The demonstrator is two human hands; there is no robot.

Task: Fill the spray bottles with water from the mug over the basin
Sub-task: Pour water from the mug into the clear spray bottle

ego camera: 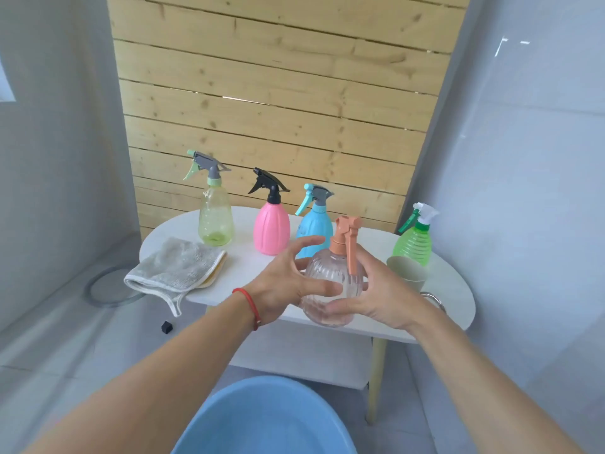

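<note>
A clear round spray bottle (330,286) with an orange pump head is lifted at the near edge of the white table (458,309). My right hand (379,293) grips its right side and base. My left hand (288,283) is spread beside its left side, fingertips at the glass. Behind stand a yellow-green bottle (215,217), a pink bottle (271,229), a blue bottle (314,224) and a green bottle (414,242). The beige mug (407,273) sits at the right, partly hidden by my right hand. The blue basin (265,417) lies below, by the floor.
A folded grey cloth (176,270) hangs over the table's left edge. A small black object (167,326) lies on the tiled floor. A wooden slat wall stands behind the table. A metal ring (433,298) shows at the right beside the mug.
</note>
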